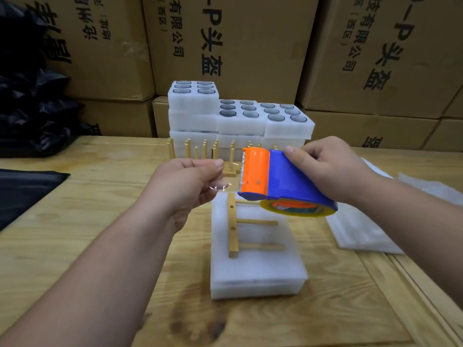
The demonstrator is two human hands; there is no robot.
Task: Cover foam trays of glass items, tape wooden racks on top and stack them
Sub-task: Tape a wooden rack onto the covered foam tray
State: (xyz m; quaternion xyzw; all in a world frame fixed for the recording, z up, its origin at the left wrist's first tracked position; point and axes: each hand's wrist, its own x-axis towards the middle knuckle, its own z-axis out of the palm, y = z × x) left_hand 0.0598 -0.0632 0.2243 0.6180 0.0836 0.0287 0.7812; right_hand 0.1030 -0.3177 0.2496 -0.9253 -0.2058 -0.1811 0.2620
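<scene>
My right hand [325,169] grips a blue and orange tape dispenser [280,184] with a roll of clear tape, held in the air above the table. My left hand [190,181] pinches the free end of the clear tape [220,185] just left of the dispenser's toothed edge. Below them a covered white foam tray [255,269] lies on the wooden table, with a wooden rack [248,224] lying on top of it. Behind, stacked foam trays of glass items [253,113] stand open-topped.
More wooden racks [205,149] with upright pegs stand in front of the foam stack. Loose white foam sheets [363,234] lie at the right. A black plastic bag [25,191] covers the table's left edge. Cardboard boxes [250,33] wall off the back.
</scene>
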